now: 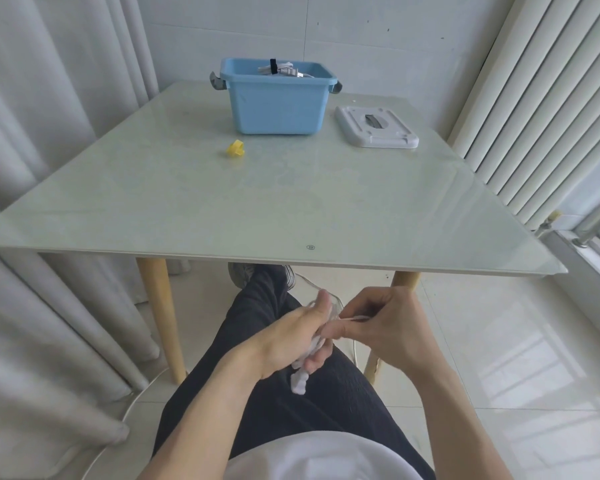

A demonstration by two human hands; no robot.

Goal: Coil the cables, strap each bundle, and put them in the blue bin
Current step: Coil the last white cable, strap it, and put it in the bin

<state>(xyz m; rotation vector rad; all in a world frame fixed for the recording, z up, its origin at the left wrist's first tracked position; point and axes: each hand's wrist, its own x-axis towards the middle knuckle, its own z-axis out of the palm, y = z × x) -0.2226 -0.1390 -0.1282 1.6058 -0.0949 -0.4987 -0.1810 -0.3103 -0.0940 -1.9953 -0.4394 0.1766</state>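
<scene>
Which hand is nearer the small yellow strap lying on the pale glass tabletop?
Left, narrowly. The left hand sits below the table edge, more directly under the small yellow strap, gripping a white cable bundle. The right hand is farther right, pinching the cable.

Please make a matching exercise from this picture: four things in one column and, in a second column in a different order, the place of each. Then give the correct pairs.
Things:
1. blue bin
2. white lid
3. yellow strap
4. white cable

Places:
A. on the table, in front of the bin and to its left
B. in the hands, below the table edge, over the lap
C. at the far side of the table, a strapped bundle inside it
D. flat on the table, to the right of the bin

Pairs: 1-C, 2-D, 3-A, 4-B
</scene>
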